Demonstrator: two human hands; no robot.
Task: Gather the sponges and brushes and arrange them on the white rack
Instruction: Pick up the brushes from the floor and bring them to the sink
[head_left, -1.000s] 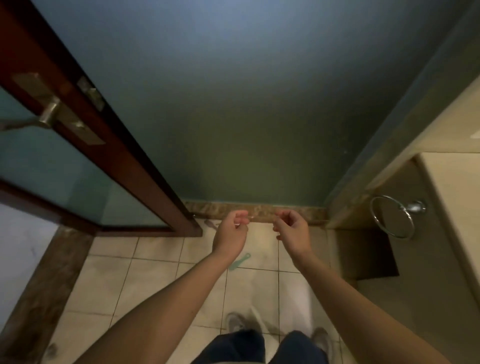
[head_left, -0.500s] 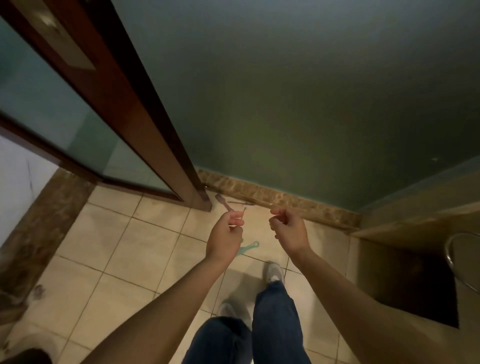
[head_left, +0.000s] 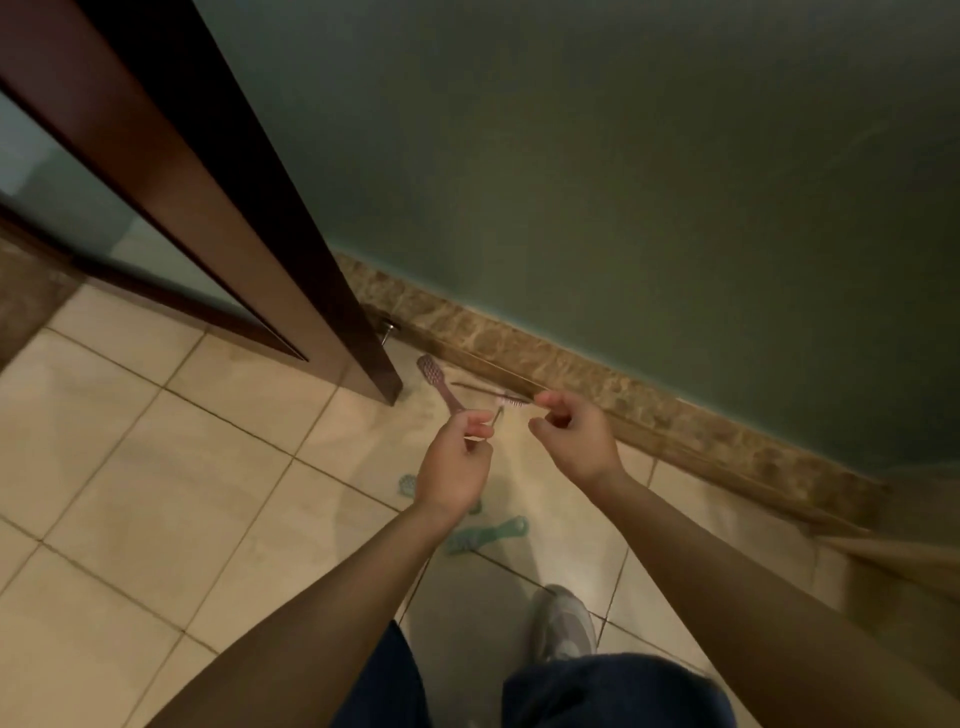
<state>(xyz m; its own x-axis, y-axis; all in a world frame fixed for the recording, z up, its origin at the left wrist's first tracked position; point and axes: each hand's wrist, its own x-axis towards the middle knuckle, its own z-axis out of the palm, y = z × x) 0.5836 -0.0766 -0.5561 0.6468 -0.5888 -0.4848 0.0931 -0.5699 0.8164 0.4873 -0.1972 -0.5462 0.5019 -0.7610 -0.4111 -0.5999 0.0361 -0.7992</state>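
Brushes are scattered on the tiled floor (head_left: 156, 467) near the skirting (head_left: 597, 384); a pink brush (head_left: 435, 378) is seen lying just beyond the left hand (head_left: 454, 467), head pointing away toward the door edge (head_left: 363, 332); a thin brush (head_left: 493, 393) lies crosswise between the fingertips of both hands, bristle end near the right hand (head_left: 574, 441). Two green brushes (head_left: 485, 535) lie on the floor nearer the body, below the left wrist, one partly hidden by it. No sponges and no white rack are visible.

Left hand is pinched thumb to forefinger on a thin stick-like item, probably a small brush handle; identity too blurred to confirm. Right hand is curled, fingers nearly pressed together; whether anything is pinched cannot be told.

Compared with a second ago, the view has been dropped lower and closer to the floor; the towel ring has gone from the frame; the pink brush, barely visible then, is now fully exposed; both hands have been kept out front in the same pinched pose. Judged: gathering is early, pickup from the floor is about to be done.

Around: a dark wooden door stands ajar left of the left hand, its corner just beside the pink brush; a door stop (head_left: 387, 330) sits at its foot; a grey shoe (head_left: 563, 621) is planted below the right forearm. The door corner and the skirting crowd the far brushes; reach there is tight.
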